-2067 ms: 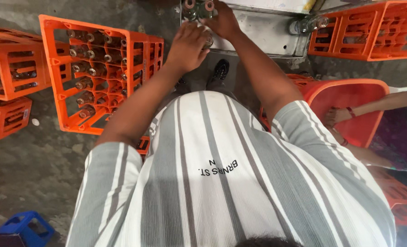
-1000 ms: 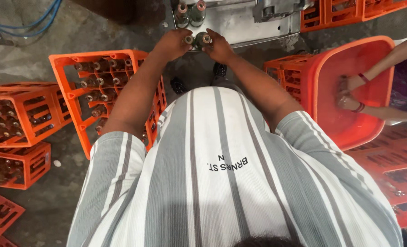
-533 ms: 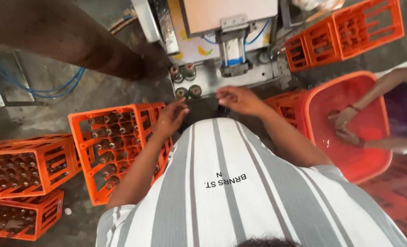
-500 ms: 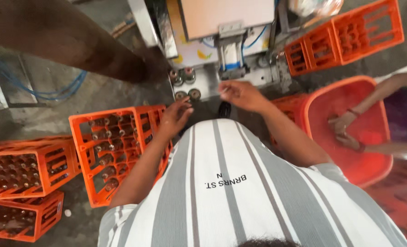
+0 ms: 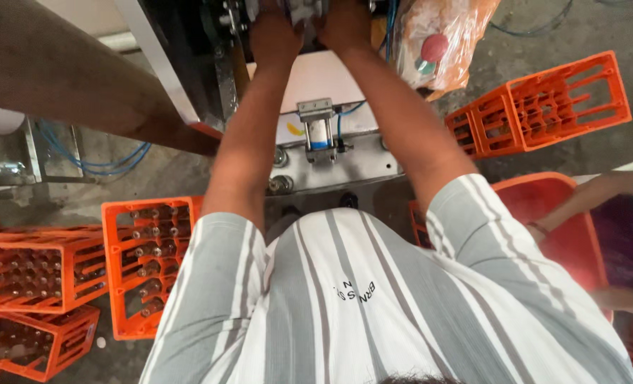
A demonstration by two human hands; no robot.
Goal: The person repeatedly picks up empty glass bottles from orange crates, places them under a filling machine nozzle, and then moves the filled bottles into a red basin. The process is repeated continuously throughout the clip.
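Left hand [image 5: 274, 32]: raised to the machine [image 5: 316, 135] at the top edge, fingers curled on a part there; what it grips cannot be told.
Right hand [image 5: 345, 25]: just beside the left, likewise curled.
Machine: upright, long axis vertical.
Bottle crate [image 5: 149, 263]: on the floor, left.

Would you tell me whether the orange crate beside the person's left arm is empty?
No, the orange crate holds rows of bottles, their tops showing in its compartments.
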